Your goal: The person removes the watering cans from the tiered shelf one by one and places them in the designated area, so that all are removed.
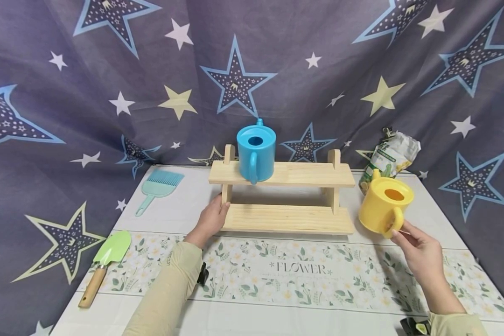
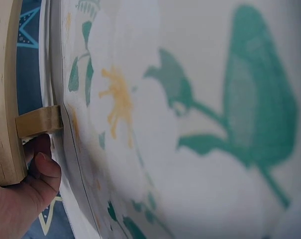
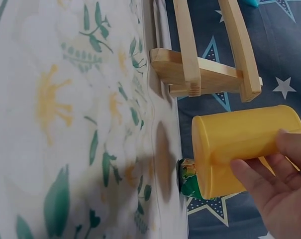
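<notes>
While yellow can (image 1: 378,212) partly hides packet (image 1: 394,156), hands grip: left (image 1: 209,220), wooden shelf (image 1: 285,219); right (image 1: 422,252), can's handle (image 1: 398,219).

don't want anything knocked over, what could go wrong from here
The yellow watering can, held up at its handle by the right hand, might slip or swing. It could also bump the bag, which shows just behind it in the head view. The blue watering can stands on the wooden stand's upper board, so it might topple if the left hand, gripping the stand's left end, shifts it.
</notes>
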